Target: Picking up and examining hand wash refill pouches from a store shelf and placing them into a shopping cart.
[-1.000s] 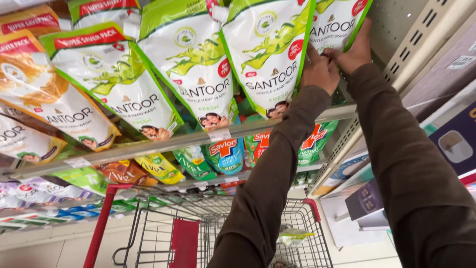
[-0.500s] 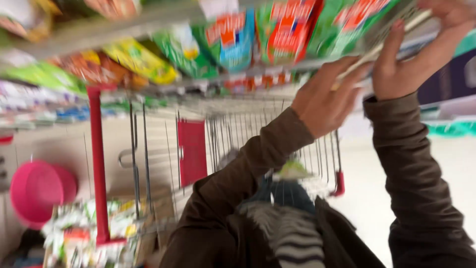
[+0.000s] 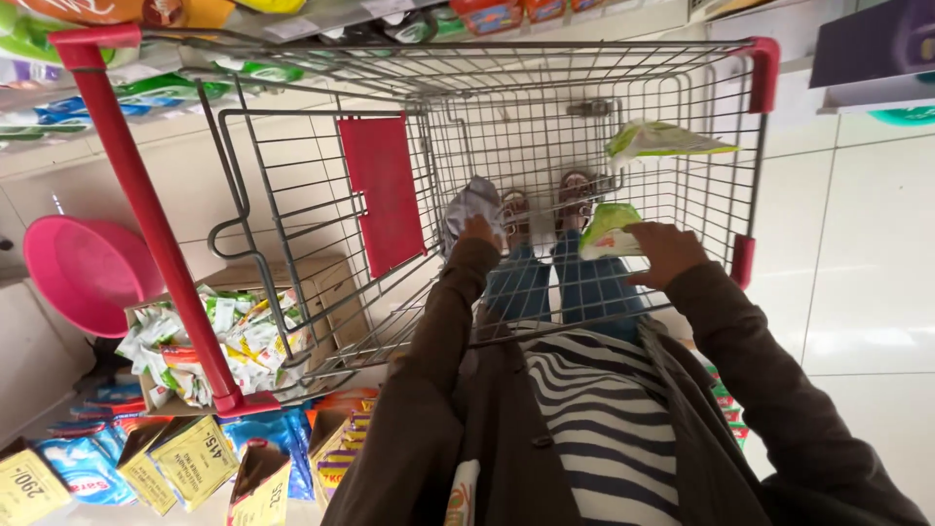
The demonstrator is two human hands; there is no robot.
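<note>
Inside the wire shopping cart (image 3: 292,175), our left hand (image 3: 477,232) has its grip clenched on what seems a grey pouch (image 3: 469,203), while our right hand (image 3: 664,253) grasps a green-white pouch (image 3: 606,232).

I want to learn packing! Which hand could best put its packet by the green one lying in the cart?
Probably the right hand: it holds a green-and-white pouch on the right side of the shopping cart, just below the lying pouch. The left hand grips a grey pouch farther away.
</note>
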